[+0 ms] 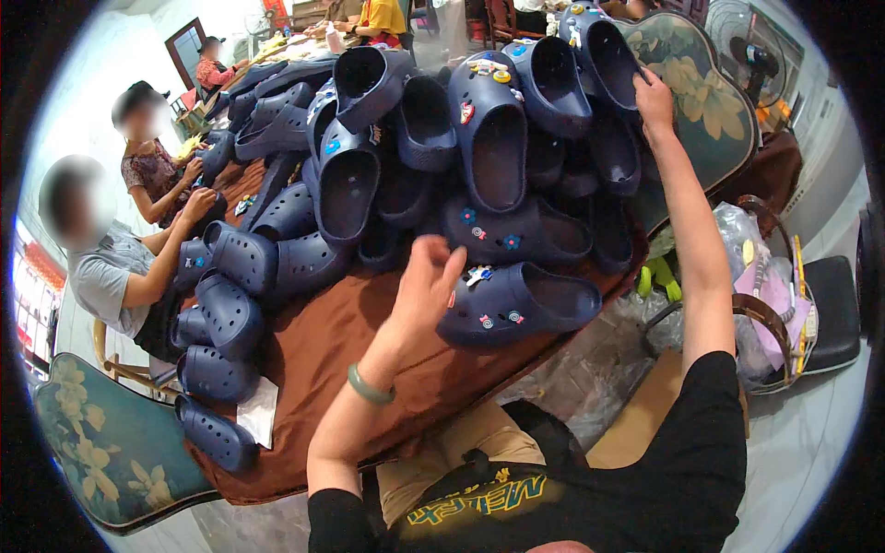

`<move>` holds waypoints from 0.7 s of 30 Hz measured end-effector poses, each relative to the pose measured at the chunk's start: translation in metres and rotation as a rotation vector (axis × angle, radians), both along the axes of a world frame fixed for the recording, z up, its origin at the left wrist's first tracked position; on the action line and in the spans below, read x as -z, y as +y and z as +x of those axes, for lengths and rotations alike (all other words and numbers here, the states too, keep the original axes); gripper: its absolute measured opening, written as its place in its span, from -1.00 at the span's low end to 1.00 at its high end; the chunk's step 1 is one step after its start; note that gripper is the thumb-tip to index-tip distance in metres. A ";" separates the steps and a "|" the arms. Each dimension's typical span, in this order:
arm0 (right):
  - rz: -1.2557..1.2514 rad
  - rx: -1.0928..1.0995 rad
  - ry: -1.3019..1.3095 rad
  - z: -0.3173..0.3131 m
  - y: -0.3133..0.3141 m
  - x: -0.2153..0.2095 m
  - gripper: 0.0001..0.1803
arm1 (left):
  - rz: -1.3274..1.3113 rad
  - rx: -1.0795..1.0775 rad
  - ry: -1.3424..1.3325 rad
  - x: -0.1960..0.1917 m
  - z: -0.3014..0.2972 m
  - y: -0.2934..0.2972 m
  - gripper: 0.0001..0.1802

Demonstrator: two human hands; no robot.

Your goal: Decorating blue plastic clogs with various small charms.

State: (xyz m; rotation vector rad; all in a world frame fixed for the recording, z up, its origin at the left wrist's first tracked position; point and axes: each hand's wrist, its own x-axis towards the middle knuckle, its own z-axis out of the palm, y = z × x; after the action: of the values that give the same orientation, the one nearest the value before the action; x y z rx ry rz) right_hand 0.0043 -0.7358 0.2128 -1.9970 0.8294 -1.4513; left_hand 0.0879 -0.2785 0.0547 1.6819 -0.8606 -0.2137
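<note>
- clear plastic bag [737,230], right of bench, crumpled, pink and yellow stuff inside
- brown cardboard box [645,410] on floor, lower right, flap open
- clear plastic wrap [599,369] beside box, under bench edge

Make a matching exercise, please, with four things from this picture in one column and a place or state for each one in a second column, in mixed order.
Things:
1. right hand
2. left hand
3. green bangle
4. electric fan

Places or states:
A. around the person's left wrist
B. standing behind the table, at the far right
C. reaching far out, fingers on a dark blue clog at the top of the pile
D. open, just above a clog with small charms near the table edge

Pairs: 1-C, 2-D, 3-A, 4-B
</note>
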 end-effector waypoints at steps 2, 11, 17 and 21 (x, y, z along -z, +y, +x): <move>0.145 -0.151 -0.148 0.003 0.030 -0.002 -0.43 | 0.010 -0.054 0.014 -0.017 0.016 -0.022 -0.43; 0.240 -0.267 -0.268 -0.011 0.054 -0.007 -0.34 | 0.238 0.068 0.134 -0.051 0.039 -0.095 -0.57; 0.218 -0.256 -0.284 -0.021 0.054 0.002 -0.32 | -0.174 0.175 0.477 -0.051 -0.002 -0.038 -0.77; 0.121 -0.210 -0.277 -0.031 0.037 0.010 -0.42 | -0.160 0.176 0.369 -0.034 -0.031 0.068 -0.60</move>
State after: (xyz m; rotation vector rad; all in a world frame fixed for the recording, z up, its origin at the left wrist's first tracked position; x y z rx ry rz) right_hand -0.0267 -0.6984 0.2023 -1.6893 0.5570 -1.4744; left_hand 0.0571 -0.2108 0.0883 1.3622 -0.7248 -0.5438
